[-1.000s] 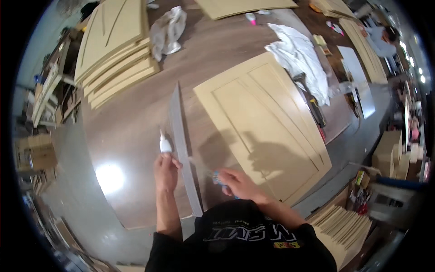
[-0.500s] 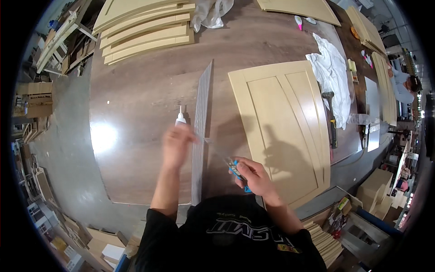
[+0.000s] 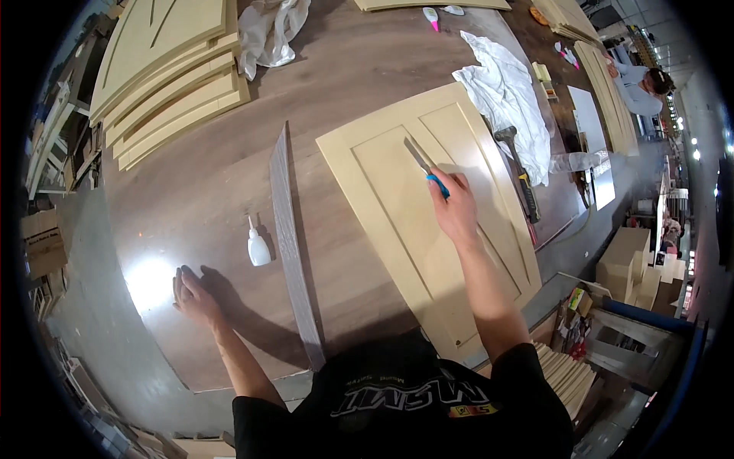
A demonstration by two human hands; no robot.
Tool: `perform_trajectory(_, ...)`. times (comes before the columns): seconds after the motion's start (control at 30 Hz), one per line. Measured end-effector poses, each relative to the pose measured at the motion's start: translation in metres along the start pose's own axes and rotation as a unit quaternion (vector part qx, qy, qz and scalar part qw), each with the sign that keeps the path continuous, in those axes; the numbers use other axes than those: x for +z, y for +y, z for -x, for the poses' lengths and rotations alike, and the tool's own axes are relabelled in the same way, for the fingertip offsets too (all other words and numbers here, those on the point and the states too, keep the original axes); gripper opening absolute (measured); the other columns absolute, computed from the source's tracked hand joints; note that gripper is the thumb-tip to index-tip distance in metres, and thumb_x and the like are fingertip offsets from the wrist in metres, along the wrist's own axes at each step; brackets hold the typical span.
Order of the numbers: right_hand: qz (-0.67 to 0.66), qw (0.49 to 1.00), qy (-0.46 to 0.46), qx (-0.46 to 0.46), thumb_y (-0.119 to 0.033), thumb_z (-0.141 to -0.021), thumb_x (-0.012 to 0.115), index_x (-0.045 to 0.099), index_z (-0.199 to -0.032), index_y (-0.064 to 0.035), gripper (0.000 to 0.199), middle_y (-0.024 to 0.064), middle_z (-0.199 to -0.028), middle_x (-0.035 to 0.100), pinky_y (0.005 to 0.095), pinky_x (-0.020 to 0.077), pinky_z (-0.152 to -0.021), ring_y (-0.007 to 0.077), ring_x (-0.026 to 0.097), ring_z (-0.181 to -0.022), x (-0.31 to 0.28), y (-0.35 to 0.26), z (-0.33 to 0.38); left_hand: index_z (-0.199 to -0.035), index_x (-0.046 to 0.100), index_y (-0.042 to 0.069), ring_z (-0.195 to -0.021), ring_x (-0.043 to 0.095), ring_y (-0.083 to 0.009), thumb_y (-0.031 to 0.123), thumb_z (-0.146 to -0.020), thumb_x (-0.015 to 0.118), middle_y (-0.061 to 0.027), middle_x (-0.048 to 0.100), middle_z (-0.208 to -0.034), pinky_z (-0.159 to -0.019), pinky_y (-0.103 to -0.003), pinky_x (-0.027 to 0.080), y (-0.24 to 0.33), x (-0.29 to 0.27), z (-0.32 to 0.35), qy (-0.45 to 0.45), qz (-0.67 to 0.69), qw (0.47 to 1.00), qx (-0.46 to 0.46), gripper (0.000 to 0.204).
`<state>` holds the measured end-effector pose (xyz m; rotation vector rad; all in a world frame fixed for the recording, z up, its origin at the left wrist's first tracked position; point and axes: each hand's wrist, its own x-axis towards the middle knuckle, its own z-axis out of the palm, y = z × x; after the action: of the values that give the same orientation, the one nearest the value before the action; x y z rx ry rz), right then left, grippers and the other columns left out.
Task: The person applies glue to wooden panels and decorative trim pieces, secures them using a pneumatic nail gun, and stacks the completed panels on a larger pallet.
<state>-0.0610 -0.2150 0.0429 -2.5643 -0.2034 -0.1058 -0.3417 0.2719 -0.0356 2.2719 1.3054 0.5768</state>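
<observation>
My right hand is closed round the handle of a blue utility knife, its long blade out and pointing away. The knife is above a cream cabinet door panel with recessed sections, lying at a slant on the brown table. My left hand is by the table's left side, fingers bent and slightly apart, with nothing visible in them. Between my hands a narrow grey wood-grain strip runs away from me. A white glue bottle with a pointed nozzle stands just left of the strip.
Stacked cream panels fill the far left, beside crumpled clear plastic. Right of the door panel lie a hammer and a white cloth. Farther right a person is near more panels. Cardboard boxes stand on the floor.
My right hand has carried the knife up and right over the door panel. My left hand has moved left and nearer, away from the bottle and strip. The view has shifted and turned.
</observation>
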Motion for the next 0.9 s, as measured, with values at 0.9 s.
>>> perform_trajectory(0.9,0.044,0.997,-0.020,0.054,-0.028,-0.099,0.063,0.069,-0.127,-0.0189,0.030,0.0130,-0.110,0.061,0.0444,0.0535,-0.081,0.0326,0.065,-0.096,0.009,0.002,-0.013,-0.130,0.065,0.006,-0.143,0.037,-0.0381,0.025,-0.097,0.062,-0.0195,0.042,-0.155,-0.115,-0.052,0.032,0.030,0.003,0.007,0.072,-0.131,0.983,0.107,0.038)
